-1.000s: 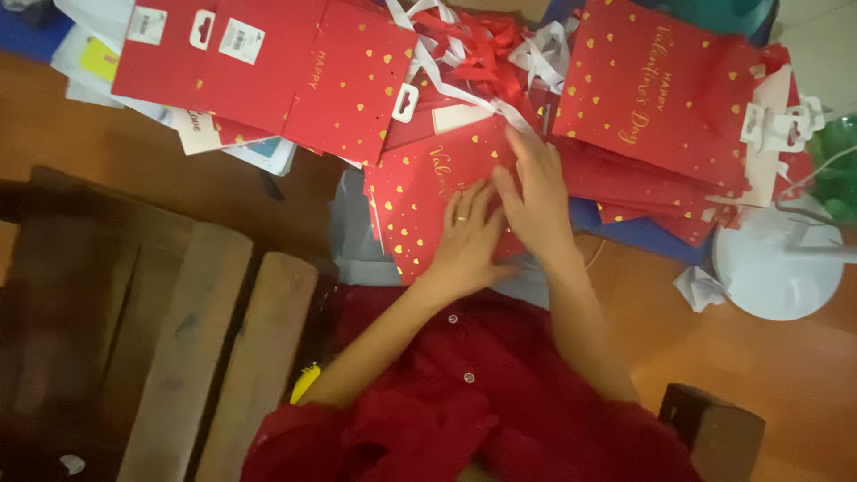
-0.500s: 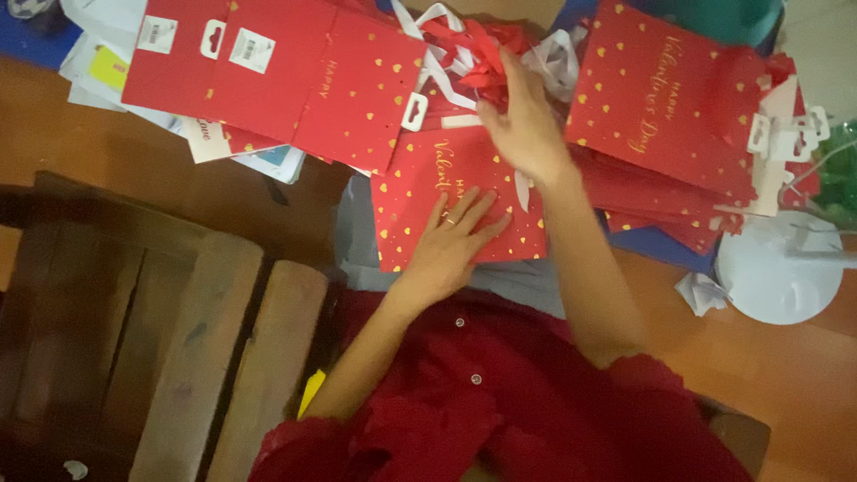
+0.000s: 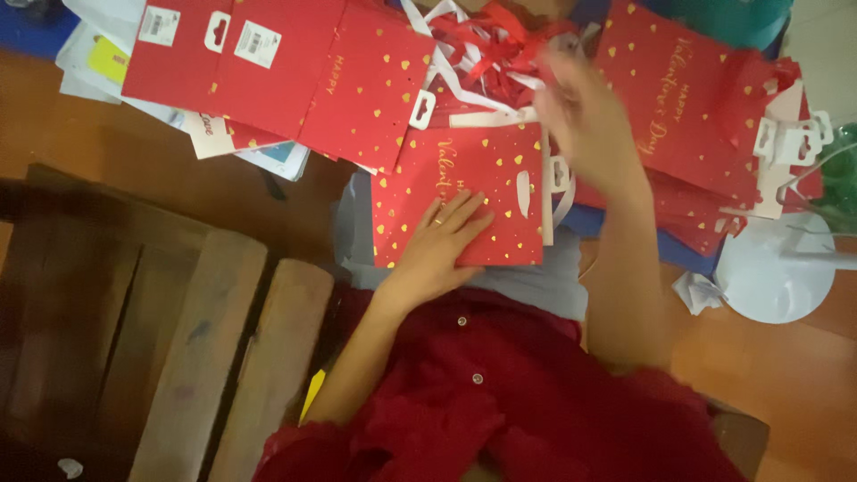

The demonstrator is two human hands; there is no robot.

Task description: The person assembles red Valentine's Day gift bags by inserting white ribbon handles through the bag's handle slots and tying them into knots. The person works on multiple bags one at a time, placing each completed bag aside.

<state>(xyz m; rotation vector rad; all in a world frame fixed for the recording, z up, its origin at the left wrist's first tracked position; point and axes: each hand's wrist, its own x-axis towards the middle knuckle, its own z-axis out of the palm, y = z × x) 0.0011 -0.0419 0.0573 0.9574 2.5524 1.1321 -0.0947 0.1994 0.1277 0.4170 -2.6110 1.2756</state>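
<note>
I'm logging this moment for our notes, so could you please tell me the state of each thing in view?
Red gift bag: flat, folded, lying on the lap.
Left hand: open, palm pressed flat on the bag.
Right hand: raised at the ribbon tangle, blurred; grip unclear.
Ribbons: loose, tangled heap.
Bag stacks: flat, overlapping, unopened.
White stand: upright on the floor.

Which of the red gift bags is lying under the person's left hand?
The flat red gift bag on the lap, directly under the left hand; the others lie untouched farther away.
</note>
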